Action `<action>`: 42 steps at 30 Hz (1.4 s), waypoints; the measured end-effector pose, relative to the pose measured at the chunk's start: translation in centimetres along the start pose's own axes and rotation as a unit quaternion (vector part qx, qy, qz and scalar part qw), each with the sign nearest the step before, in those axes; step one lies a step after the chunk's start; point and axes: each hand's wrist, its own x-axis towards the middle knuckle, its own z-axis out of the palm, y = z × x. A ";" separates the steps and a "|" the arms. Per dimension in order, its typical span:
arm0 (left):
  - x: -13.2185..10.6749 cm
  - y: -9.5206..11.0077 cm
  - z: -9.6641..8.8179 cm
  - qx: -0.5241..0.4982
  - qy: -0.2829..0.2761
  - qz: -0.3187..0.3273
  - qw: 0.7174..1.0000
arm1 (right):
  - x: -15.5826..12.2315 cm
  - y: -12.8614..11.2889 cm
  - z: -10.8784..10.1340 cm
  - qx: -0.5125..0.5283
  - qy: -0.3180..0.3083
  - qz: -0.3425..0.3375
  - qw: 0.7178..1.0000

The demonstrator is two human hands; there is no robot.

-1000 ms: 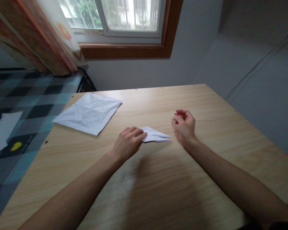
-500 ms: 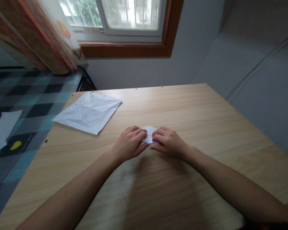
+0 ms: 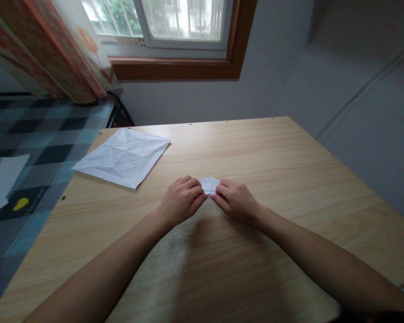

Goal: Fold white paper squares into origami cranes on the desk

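A small folded piece of white paper [image 3: 209, 185] is between my two hands near the middle of the wooden table. My left hand [image 3: 183, 199] pinches its left side, thumb at the near edge and fingers curled over the top. On the other side my right hand [image 3: 234, 198] grips the right end in the same way. Both thumbs nearly meet at the paper's near edge. The fingers hide both ends of the paper, and only its middle and far point show.
A larger creased white sheet [image 3: 124, 157] lies flat at the table's far left. Left of the wooden table [image 3: 289, 157], a checked cloth [image 3: 54, 154] carries white paper [image 3: 6, 179] and a black item with a yellow mark [image 3: 22, 204]. A window and wall stand behind.
My thumbs have moved up onto the paper's near edge, which now looks turned up or folded. Less of the paper's near part shows. The larger sheet stays put.
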 end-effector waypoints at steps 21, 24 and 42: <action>-0.3 -0.1 0.4 0.044 -0.004 0.029 0.999 | -0.6 -1.0 -2.4 -0.180 -0.096 -0.127 0.971; -0.2 0.0 0.4 0.048 -0.009 0.028 0.998 | -0.6 -1.0 -2.3 -0.166 -0.089 -0.123 0.974; -0.3 0.0 0.5 0.064 -0.007 0.039 0.997 | 0.8 1.6 0.5 0.158 0.091 0.069 0.981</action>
